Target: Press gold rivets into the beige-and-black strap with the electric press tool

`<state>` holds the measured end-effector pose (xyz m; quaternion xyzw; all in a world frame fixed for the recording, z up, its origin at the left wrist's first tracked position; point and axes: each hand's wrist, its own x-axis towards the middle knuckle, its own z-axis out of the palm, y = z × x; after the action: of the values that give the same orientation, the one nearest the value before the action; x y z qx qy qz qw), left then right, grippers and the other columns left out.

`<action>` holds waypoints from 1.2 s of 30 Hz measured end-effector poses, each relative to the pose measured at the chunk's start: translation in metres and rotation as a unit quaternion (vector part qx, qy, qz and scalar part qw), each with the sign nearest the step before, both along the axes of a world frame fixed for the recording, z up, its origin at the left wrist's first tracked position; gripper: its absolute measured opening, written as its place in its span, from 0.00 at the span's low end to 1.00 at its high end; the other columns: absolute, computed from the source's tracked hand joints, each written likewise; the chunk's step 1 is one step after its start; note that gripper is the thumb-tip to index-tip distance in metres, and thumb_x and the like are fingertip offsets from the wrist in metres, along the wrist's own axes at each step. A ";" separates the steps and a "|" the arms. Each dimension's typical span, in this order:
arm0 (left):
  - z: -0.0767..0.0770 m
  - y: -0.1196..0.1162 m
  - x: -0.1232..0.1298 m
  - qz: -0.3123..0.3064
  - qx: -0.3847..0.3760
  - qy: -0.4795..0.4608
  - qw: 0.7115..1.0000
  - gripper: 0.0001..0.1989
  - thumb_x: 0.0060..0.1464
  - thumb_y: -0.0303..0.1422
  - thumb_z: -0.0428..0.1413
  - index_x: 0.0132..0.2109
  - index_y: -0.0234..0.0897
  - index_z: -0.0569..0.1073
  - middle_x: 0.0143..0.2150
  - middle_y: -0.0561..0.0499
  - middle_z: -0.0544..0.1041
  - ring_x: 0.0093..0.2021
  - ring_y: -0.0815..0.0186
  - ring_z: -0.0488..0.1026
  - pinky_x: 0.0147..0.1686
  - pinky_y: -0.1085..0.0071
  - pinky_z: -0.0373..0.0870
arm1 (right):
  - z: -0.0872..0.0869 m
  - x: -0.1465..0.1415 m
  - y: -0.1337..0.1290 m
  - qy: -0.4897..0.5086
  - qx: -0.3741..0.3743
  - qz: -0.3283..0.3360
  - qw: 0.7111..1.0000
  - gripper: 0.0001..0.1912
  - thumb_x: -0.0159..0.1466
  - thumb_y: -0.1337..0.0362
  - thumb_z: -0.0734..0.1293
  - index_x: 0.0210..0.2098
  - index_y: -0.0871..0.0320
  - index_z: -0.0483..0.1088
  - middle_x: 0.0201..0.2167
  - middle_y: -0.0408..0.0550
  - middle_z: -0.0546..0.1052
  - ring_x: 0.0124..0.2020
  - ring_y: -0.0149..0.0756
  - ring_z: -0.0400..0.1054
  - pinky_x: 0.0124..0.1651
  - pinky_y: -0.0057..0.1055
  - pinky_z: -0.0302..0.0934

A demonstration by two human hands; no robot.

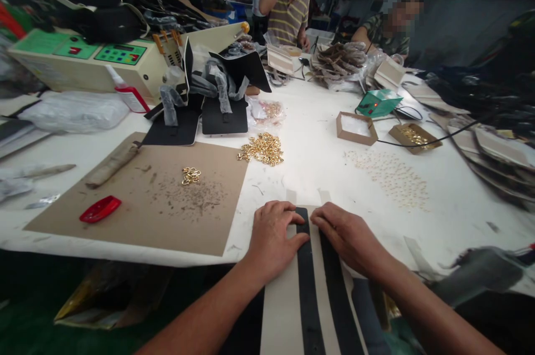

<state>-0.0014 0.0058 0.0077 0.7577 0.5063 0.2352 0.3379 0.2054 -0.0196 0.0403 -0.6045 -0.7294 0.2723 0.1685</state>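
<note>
A pale beige panel (282, 316) with two long black straps running along it lies at the table's front edge and reaches down towards me. My left hand (276, 238) holds the far end of the left black strap (309, 293), thumb and fingertips on its face. Bent over the far end of the right black strap (338, 299), my right hand (349, 235) has its fingers closed and covers that end. Two pale tabs (291, 195) stick out beyond the panel's far edge. Beyond my hands lies a pile of gold metal rings or clasps (263, 149).
A brown board (137, 193) at left carries a red tray (100, 209), a roll (112, 165) and a few gold clasps (191, 175). Small pieces (393, 176) are scattered at right near open boxes (356, 128). A cable (451, 135) crosses there. Co-workers (286, 9) are across the table.
</note>
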 end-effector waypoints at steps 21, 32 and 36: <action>-0.003 -0.002 -0.002 -0.008 0.015 -0.001 1.000 0.14 0.54 0.43 0.65 0.48 0.51 0.77 0.59 0.58 0.75 0.64 0.63 0.66 0.65 0.56 0.59 | -0.008 -0.025 0.009 -0.015 -0.097 -0.102 0.990 0.06 0.65 0.59 0.68 0.33 0.51 0.74 0.29 0.37 0.76 0.33 0.32 0.69 0.38 0.32 0.55; 0.000 -0.002 -0.002 -0.008 0.025 0.008 1.000 0.13 0.53 0.41 0.66 0.47 0.50 0.80 0.59 0.55 0.75 0.63 0.61 0.66 0.66 0.54 0.61 | 0.009 -0.012 -0.030 0.143 0.024 -0.192 0.971 0.16 0.68 0.49 0.64 0.41 0.53 0.77 0.41 0.47 0.80 0.40 0.39 0.74 0.45 0.35 0.66; -0.001 -0.002 -0.002 -0.008 0.026 0.011 1.000 0.12 0.54 0.40 0.65 0.47 0.54 0.81 0.59 0.56 0.75 0.63 0.61 0.67 0.66 0.52 0.61 | -0.001 0.034 -0.118 0.070 0.183 -0.383 0.903 0.16 0.64 0.49 0.70 0.46 0.51 0.74 0.45 0.50 0.79 0.46 0.47 0.74 0.50 0.43 0.69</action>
<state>-0.0031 0.0034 0.0072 0.7726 0.4980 0.2373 0.3144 0.2390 -0.1375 0.0396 -0.7751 -0.4654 0.0905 0.4177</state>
